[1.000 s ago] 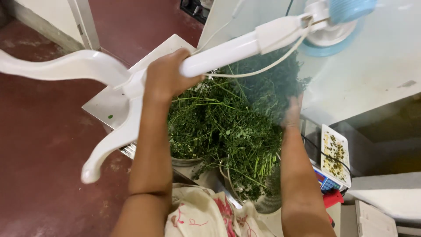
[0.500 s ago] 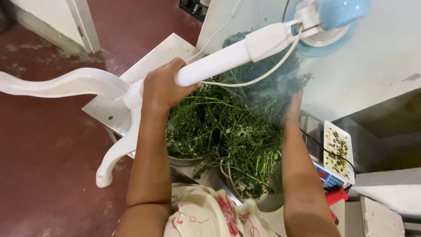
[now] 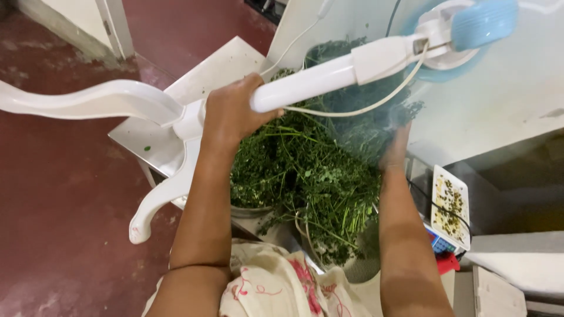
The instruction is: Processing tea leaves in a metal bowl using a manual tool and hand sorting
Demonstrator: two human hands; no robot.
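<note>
We saw the left hand (image 3: 232,114) wrapped around the fan pole (image 3: 305,85), which ran up-right above the greens (image 3: 311,176), while the right hand (image 3: 395,147) was blurred, its grip unclear.

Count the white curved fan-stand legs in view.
2. One leg sweeps left from the hub past the frame edge; the other leg curves down toward the red floor. More may be hidden behind the left hand and hub.

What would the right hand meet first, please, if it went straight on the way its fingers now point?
Probably the fan's spinning blades and guard. The right hand reaches up past the heap of greens, its fingertips blurred against the guard, so depth there is unclear.
</note>
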